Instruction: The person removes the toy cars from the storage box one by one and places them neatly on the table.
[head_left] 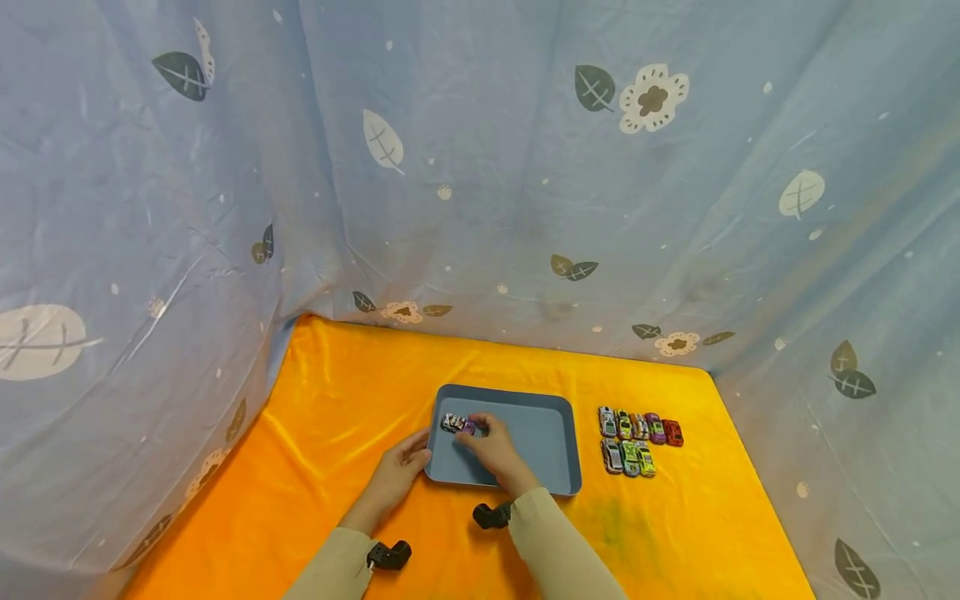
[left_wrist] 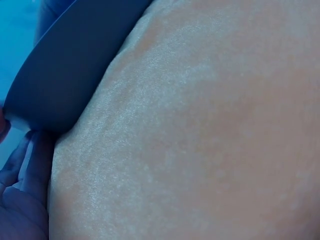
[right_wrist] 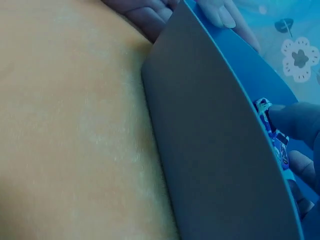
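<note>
A toy car (head_left: 454, 423) with black-and-white and purple markings is in the left part of the grey-blue tray (head_left: 525, 454). My right hand (head_left: 497, 452) reaches over the near rim and pinches this car between thumb and fingers. In the right wrist view, the toy car (right_wrist: 272, 132) shows just past the tray wall, partly hidden by it and by the fingers. My left hand (head_left: 395, 477) holds the tray's left side near the front corner, with fingers on either side of the wall. The left wrist view shows left-hand fingers (left_wrist: 35, 165) against the outer wall (left_wrist: 65, 65).
Right of the tray, several toy cars (head_left: 630, 457) stand close together in two rows on the yellow-orange cloth (head_left: 360, 383). Pale blue curtains (head_left: 480, 183) with leaves and flowers hang behind and at both sides. Each wrist wears a black camera (head_left: 389, 556).
</note>
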